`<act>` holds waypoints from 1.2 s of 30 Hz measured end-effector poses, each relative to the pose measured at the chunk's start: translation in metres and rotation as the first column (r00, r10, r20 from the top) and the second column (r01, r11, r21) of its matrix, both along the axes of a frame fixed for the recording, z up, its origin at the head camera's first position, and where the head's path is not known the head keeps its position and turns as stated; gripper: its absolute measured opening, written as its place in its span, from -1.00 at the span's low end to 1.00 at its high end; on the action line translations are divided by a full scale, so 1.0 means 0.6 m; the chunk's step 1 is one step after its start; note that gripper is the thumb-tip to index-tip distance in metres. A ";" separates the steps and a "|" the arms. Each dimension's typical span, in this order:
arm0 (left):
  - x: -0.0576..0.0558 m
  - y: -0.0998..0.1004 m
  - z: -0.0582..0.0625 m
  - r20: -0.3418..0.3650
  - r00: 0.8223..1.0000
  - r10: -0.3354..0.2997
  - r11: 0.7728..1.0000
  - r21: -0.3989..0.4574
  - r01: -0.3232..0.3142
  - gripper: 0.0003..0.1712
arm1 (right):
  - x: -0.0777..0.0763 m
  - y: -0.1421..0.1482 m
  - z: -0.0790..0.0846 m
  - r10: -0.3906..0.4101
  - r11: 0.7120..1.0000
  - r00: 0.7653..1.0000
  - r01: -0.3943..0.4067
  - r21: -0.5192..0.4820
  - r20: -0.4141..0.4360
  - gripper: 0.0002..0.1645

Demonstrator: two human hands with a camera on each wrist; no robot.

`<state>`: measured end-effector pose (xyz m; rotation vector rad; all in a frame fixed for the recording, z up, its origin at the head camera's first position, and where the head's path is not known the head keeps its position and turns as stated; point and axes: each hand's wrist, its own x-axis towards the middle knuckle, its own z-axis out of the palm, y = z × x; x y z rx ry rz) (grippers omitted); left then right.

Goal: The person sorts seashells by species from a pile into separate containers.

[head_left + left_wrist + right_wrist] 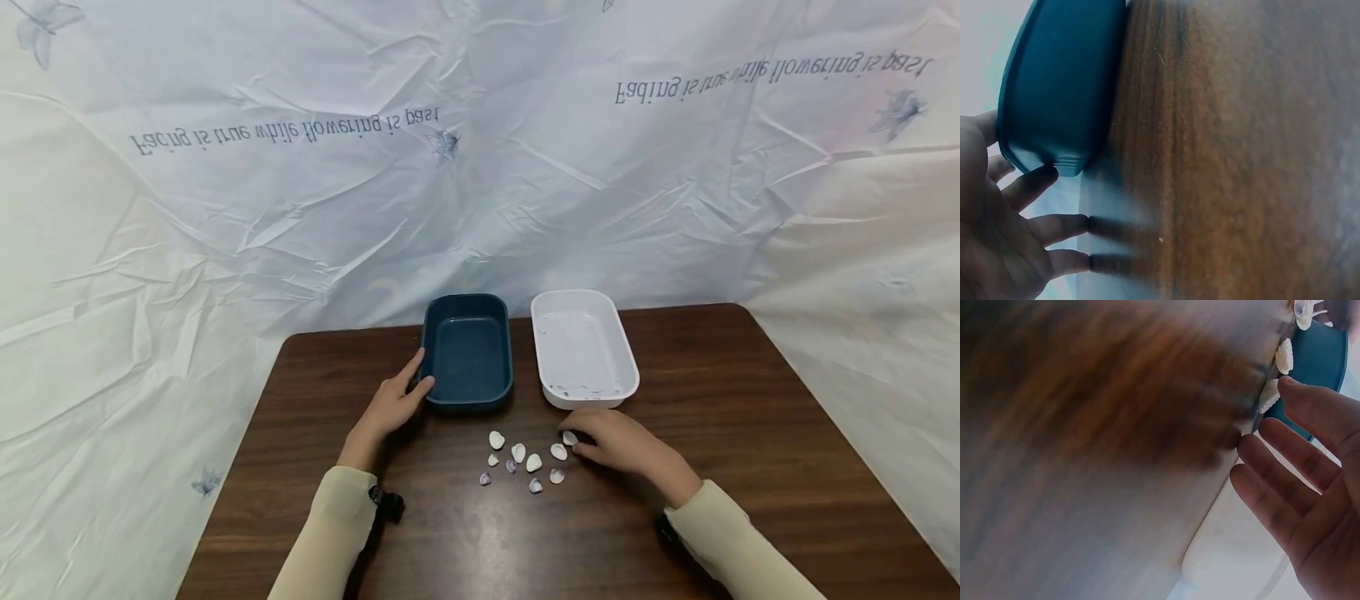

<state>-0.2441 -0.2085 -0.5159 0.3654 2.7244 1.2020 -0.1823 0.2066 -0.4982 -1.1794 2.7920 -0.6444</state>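
Left hand (386,408) against the blue tray (468,354), right hand (622,443) at a shell (570,437).
Left fingers spread wide by the tray's near left corner. Right thumb and forefinger stand apart about the shell, off the white tray's (579,346) near edge; I can't tell if they touch it. More shells (533,462) dot the table (697,367) to its left.

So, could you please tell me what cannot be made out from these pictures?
Whether the right hand grips the shell at its fingertips: head view, the hand partly covers the shell.
Inside of the dark blue tray: left wrist view, hidden by its side; one end is cut off by the top edge.
Small dark marks in the white tray: head view, too small to identify.
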 end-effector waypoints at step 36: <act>0.003 -0.006 0.003 0.023 0.999 -0.027 0.999 0.040 0.026 -0.24 | 0.003 -0.013 0.014 -0.019 1.000 0.999 0.018 0.023 0.037 -0.78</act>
